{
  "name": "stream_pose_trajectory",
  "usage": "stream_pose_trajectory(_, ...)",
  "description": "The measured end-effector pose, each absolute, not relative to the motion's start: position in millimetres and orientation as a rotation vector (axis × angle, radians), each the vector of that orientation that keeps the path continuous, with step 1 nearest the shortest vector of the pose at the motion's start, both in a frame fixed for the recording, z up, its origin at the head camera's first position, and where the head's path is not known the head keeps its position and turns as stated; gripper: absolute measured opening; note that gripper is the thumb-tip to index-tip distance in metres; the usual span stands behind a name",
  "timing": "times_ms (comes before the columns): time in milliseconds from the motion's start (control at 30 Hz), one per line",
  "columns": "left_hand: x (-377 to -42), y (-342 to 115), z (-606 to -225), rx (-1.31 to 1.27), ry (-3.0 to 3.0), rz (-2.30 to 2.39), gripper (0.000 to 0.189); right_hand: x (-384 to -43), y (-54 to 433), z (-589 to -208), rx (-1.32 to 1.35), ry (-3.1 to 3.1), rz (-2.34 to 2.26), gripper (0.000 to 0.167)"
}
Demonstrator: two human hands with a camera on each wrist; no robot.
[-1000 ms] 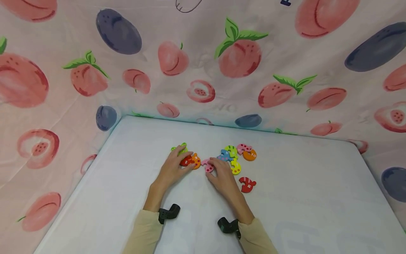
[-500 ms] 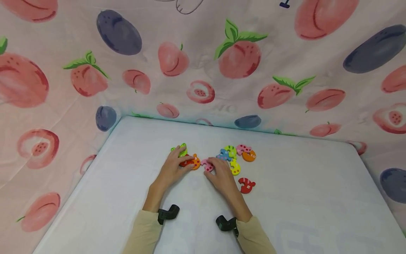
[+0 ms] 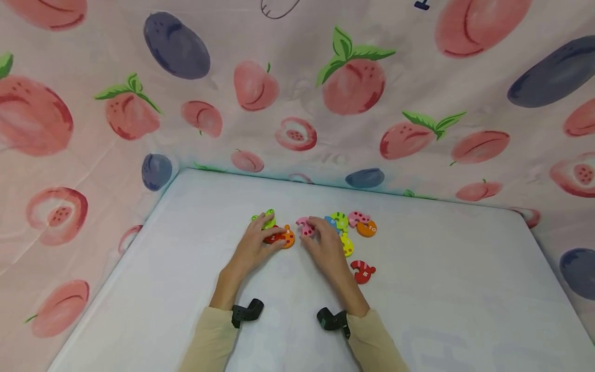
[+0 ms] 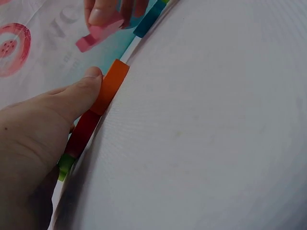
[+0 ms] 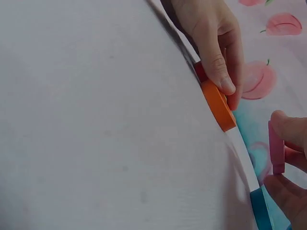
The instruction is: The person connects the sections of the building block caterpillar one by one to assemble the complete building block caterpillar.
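My right hand (image 3: 329,250) pinches a pink dotted puzzle piece (image 3: 304,226) between thumb and fingers. Both wrist views show this pink piece (image 5: 276,146) raised off the white table. My left hand (image 3: 249,249) holds an orange number puzzle piece (image 3: 290,238), thumb on its near side and a finger across its top. Joined to the orange piece is a red piece (image 3: 271,238) marked 2, partly under the fingers. A green piece (image 3: 269,222) lies at its far side, half covered by that hand. A gap separates the pink piece from the orange one.
Right of my right hand lie a blue piece (image 3: 331,222), a green striped piece (image 3: 341,220) and a yellow piece (image 3: 347,245). Farther right are another pink piece (image 3: 357,217) and an orange piece (image 3: 367,229). A red striped piece (image 3: 362,272) lies nearer. Fruit-patterned cloth (image 3: 297,77) borders the table.
My right hand has lifted the pink piece and moved it slightly away from me, now overlapping the blue piece more. The left hand has stayed in place.
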State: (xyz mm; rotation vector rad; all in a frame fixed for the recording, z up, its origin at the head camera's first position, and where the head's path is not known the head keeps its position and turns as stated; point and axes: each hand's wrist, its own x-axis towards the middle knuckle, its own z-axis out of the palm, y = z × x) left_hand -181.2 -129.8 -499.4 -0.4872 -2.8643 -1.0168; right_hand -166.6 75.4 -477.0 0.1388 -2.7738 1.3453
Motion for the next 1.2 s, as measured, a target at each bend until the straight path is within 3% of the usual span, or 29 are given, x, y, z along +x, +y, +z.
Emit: stream_pose_trajectory(1200,-186,-139,-501,-0.517,-2.837,-1.126,0.026,-200,44,-502,0.359,-2.683,1.529,0.038)
